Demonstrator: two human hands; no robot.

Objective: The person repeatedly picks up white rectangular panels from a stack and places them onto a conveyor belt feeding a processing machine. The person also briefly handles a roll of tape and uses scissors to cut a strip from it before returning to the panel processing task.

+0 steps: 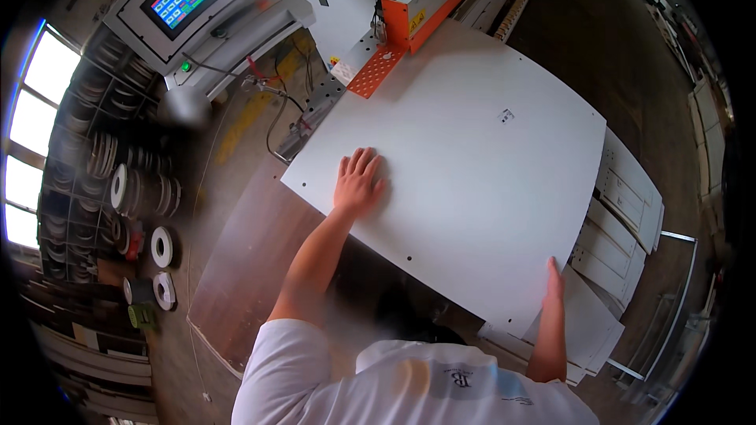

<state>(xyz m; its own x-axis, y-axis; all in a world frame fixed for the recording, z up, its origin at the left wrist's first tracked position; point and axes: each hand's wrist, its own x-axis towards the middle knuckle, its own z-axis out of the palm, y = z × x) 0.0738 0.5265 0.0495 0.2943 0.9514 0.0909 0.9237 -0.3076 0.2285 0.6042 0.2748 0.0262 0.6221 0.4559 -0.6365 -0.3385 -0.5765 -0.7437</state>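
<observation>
A large white panel (472,165) with small dark holes near its edges and a small printed label lies in front of me. It reaches under the orange-sided beam of a machine (417,20). My left hand (358,185) rests flat on the panel's top near its left edge, fingers stretched out and a little apart. At the near right edge, my right hand (554,283) grips the panel's rim; one digit shows along the top, and the other fingers are mostly hidden.
A perforated orange plate (376,71) juts out by the beam. A control console (189,0) with a lit screen stands far left. Rolls of edging (142,189) fill a rack at left. More white panels (618,248) are stacked at right, beside a metal frame (677,299).
</observation>
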